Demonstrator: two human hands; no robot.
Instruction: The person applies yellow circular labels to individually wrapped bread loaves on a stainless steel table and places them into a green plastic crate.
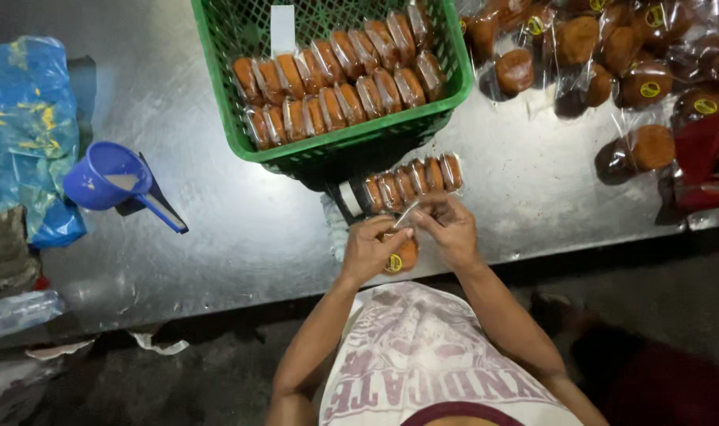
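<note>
Broad steel table (217,237), dull and scuffed, filling the upper part of the head view, with a dark floor below its near edge. At the far middle, a green plastic crate (446,71) with latticed walls, holding two slanted rows of wrapped brown cakes (336,79). To the right, a loose heap of bagged round cakes (635,71) in clear film, several with small yellow stickers, spread well apart from the crate. At the far left, a crumpled blue plastic sheet (24,118), and beside it a blue scoop (107,177) with pale powder inside and its handle pointing toward the near edge. Just in front of the crate, a short row of wrapped cakes (411,183) lying in a line on the table.

Directly below that row, near the table's front edge, both hands meeting. Left hand (369,251) curled from the left around a single wrapped cake (403,256), fingers closed on its upper side, yellow sticker showing beneath. Right hand (452,233) just beside it on the right, fingertips pinched on the clear wrapper end (407,213) rising from that cake. Cake thus wedged between the two hands, lower and slightly nearer than the right hand, mostly hidden by the left fingers.
</note>
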